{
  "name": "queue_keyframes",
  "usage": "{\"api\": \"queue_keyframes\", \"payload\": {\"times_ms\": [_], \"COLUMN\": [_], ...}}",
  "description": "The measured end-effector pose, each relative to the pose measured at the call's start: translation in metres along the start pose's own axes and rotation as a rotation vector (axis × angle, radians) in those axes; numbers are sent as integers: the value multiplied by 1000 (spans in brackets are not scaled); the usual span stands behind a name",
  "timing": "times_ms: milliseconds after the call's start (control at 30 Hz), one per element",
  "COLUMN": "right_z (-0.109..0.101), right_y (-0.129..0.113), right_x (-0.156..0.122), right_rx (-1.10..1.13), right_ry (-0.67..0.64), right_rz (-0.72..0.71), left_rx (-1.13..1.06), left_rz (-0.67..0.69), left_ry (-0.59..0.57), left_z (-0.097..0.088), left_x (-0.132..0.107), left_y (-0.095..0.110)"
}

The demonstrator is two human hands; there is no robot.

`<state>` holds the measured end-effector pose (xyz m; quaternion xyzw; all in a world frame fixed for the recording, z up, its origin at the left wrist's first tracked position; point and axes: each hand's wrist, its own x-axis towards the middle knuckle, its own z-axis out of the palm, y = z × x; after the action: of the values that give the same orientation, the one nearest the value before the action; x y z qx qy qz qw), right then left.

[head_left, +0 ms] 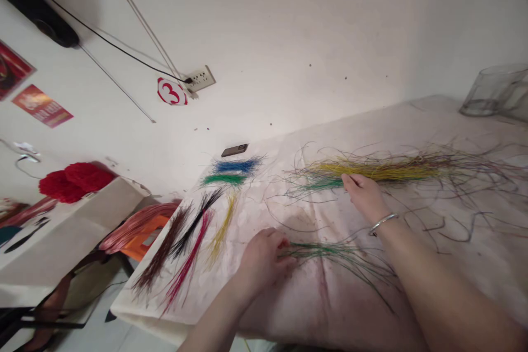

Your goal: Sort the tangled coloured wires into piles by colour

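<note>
Green strands [336, 256] fan out from our left hand [262, 261], its fingers curled together and pinching the bunch at one end, on a table covered with a stained white cloth [466, 126]. Our right hand [363, 197], a silver bangle [383, 224] at its wrist, lies with its fingers together on a long yellow-and-green bundle [379, 173]. We cannot tell whether it grips the bundle or only presses on it. Loose wisps spread from that bundle far across the cloth to the right.

Left of our hands, smaller bunches lie apart from one another. A blue bunch [237, 165] sits just above a second green bunch [223, 179]. Below them, a yellow bunch [223, 228], a black bunch [198, 224], a red bunch [187, 261] and a brown bunch [163, 250] fan toward the table's edge.

A dark phone [234, 150] lies beyond the blue bunch, near the white wall [289, 27]. On that wall, a round sign bearing the number 3 [172, 91] hangs beside a power socket [200, 78]. A clear glass container [495, 91] stands at the far right of the table.
</note>
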<state>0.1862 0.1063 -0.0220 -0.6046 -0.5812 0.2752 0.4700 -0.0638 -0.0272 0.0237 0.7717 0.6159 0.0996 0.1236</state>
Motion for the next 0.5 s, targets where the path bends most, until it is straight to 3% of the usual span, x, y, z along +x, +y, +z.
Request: {"api": "queue_keyframes", "payload": {"times_ms": [167, 300, 500], "right_z": [2, 4, 7], "right_y": [-1, -1, -3], "right_x": [1, 0, -2], "right_rx": [-48, -53, -67], "right_ry": [-40, -61, -88], "right_rz": [3, -5, -39], "left_rx": [6, 198, 302], "left_rz": [120, 293, 307], "left_ry": [130, 26, -59], "left_z": [-11, 3, 17], "left_x": [28, 66, 96], "left_y": [-4, -2, 6]}}
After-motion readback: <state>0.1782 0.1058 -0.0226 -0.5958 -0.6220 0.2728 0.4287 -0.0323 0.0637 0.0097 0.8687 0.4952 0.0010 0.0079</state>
